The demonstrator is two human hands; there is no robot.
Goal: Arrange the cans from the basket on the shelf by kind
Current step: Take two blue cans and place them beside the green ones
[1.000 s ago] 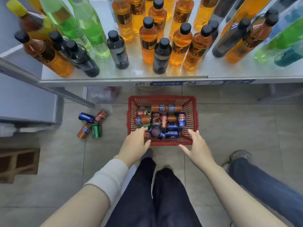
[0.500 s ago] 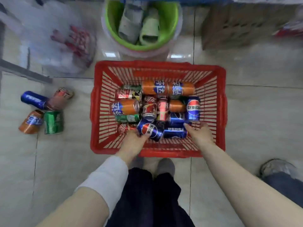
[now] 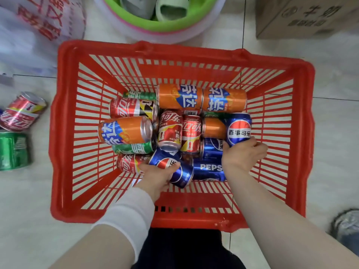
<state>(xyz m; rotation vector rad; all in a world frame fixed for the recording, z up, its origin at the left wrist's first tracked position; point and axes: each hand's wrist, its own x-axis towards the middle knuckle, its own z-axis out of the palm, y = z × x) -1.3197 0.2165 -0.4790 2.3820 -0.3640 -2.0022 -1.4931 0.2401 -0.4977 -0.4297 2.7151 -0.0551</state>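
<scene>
Red basket [image 3: 186, 50] on floor: mixed cans piled inside. Left hand [image 3: 155, 178]: fingers wrapped round blue can [image 3: 175, 167], near side of pile. Right hand [image 3: 242, 156]: clasping second blue can [image 3: 239, 128], right side.

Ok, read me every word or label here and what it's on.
"PEPS", rest hidden: lying blue can by the right hand.
"百事可乐": blue can it grips.
"芬达": orange cans.
"可乐": red can.
"牛奶", upside down: cardboard box.
Too blurred: bag print, green cans.
</scene>
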